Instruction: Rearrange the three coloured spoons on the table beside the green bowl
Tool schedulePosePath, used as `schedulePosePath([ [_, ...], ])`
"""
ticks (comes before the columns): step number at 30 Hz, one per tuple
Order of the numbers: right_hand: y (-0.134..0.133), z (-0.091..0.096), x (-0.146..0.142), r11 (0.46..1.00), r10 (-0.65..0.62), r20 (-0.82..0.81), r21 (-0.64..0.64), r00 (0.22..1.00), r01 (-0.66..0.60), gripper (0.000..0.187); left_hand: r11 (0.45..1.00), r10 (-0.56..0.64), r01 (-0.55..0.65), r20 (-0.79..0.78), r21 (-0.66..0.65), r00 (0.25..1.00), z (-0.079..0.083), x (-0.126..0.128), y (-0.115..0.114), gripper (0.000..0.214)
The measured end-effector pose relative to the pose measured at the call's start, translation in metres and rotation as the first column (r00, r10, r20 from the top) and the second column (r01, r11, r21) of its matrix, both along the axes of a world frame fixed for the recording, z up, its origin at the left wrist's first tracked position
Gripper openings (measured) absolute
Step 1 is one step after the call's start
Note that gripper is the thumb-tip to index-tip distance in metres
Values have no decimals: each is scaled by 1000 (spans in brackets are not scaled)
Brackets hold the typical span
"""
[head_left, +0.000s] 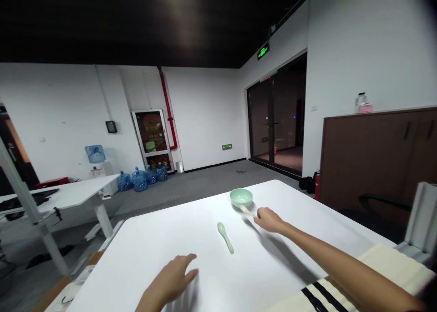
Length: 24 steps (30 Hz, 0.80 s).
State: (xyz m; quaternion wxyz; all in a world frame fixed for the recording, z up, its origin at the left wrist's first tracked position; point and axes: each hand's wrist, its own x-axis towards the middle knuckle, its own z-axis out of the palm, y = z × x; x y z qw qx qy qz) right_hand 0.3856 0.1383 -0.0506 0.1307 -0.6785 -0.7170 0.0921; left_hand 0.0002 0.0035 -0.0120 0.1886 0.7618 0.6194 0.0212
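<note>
A pale green bowl (241, 197) stands on the white table (164, 239) towards its far side. My right hand (268, 219) reaches out just right of the bowl, fingers closed on the handle of a pale spoon (245, 208) whose tip lies at the bowl's near edge. A light green spoon (226, 237) lies flat in the middle of the table, apart from both hands. My left hand (174, 278) rests palm down near the front edge, fingers stretched out and holding nothing.
A cream cloth with black stripes (358, 280) lies at the table's right front corner. A dark wooden cabinet (375, 157) and a chair stand to the right. Another white desk (68, 191) and blue water bottles (139, 179) are at the left back.
</note>
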Motion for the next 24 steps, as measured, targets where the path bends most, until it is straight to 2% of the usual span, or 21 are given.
schedulePosePath([
  [5,25,29,-9,988,-84,-20,128,996,86,28,1000,1,-1,-2,-11,1000,2,2,0,58],
  [9,54,36,-21,973,-177,18,150,984,173,27,1000,4,-4,-23,-10,1000,5,1,-2,57],
  [15,91,25,-35,962,-235,14,148,972,230,39,1000,28,-28,-14,-4,1000,1,-3,1,58],
  [21,111,8,-43,966,-248,46,90,968,244,30,1000,22,-22,7,9,1000,-3,-3,4,57],
  [24,114,4,-45,968,-247,56,53,967,244,31,999,33,-33,9,1,999,-2,-3,5,58],
])
